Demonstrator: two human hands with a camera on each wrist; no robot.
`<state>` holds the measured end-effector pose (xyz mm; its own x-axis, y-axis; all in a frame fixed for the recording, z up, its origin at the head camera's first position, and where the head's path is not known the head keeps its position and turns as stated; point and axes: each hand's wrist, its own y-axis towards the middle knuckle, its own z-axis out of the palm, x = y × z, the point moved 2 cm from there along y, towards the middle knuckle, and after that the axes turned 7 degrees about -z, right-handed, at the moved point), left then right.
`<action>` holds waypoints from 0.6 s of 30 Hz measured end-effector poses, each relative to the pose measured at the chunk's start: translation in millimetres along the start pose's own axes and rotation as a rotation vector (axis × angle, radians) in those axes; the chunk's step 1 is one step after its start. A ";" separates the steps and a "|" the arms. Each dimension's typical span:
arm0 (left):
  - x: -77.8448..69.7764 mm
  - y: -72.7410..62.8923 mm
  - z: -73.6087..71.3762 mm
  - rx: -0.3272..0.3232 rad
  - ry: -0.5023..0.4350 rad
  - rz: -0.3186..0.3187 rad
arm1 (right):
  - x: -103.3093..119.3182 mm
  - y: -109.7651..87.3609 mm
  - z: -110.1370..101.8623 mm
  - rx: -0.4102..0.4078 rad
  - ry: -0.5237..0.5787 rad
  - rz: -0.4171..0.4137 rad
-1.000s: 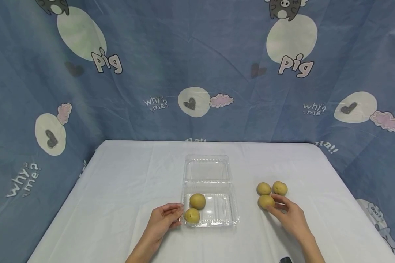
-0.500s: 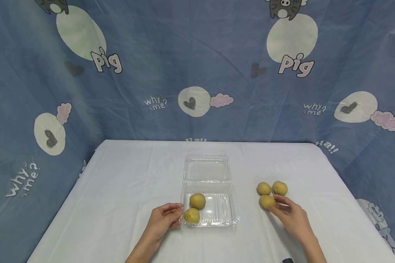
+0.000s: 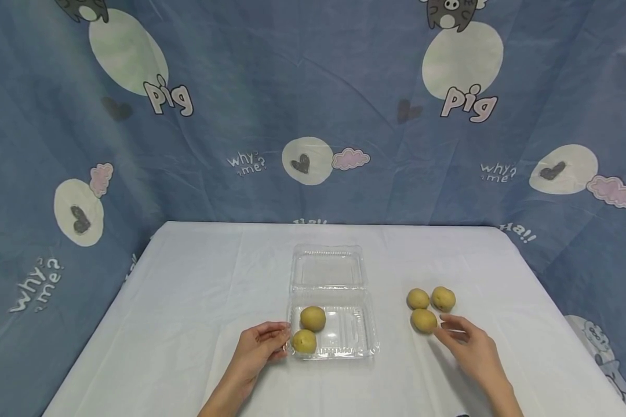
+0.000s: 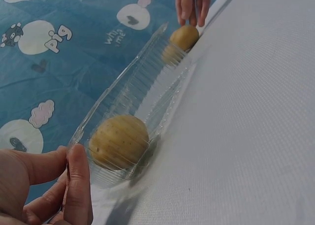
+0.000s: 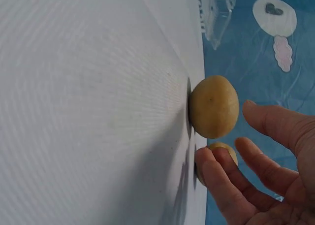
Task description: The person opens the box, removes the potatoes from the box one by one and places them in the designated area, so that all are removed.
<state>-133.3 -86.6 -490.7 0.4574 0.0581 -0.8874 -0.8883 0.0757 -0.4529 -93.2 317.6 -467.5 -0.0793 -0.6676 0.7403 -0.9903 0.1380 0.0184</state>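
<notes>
A clear plastic clamshell box (image 3: 344, 333) lies with its lid (image 3: 328, 269) folded back. Two potatoes, one nearer (image 3: 305, 341) and one farther (image 3: 313, 319), sit in the left side of its base. My left hand (image 3: 261, 350) pinches the base's left rim between thumb and fingers, plainly seen in the left wrist view. To the right, three more potatoes rest on the cloth: a front one (image 3: 424, 321), a back left one (image 3: 418, 299) and a back right one (image 3: 443, 298). Beside the front potato, my right hand (image 3: 469, 347) has its fingers spread and holds nothing.
A white cloth (image 3: 214, 278) covers the table. Behind and at both sides hangs a blue curtain (image 3: 214, 58) with pig prints. A small dark object (image 3: 463, 415) barely shows at the bottom edge, near the right forearm.
The front potato has shifted slightly right, and my right hand has let go of it and drawn back to the right. My left hand and the box have stayed in place.
</notes>
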 end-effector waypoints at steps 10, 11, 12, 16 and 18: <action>0.8 -0.1 -0.1 0.000 0.003 -0.003 | 6.6 -5.2 4.6 0.074 0.120 -0.004; 0.7 -0.4 0.0 -0.001 0.002 -0.002 | 7.6 -5.8 6.0 0.098 0.146 -0.022; 0.4 -0.7 0.0 0.000 0.003 -0.002 | 8.5 -6.4 7.4 0.121 0.167 -0.043; -0.6 -1.4 0.0 0.005 0.005 0.001 | 10.7 -8.2 13.2 0.218 0.236 -0.152; -0.8 -1.4 -0.2 0.005 0.007 0.000 | 11.4 -9.0 15.9 0.255 0.260 -0.185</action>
<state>-132.3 -86.9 -489.4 0.4569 0.0507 -0.8881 -0.8882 0.0806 -0.4523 -87.0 297.1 -469.9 0.1022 -0.4525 0.8859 -0.9844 -0.1744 0.0245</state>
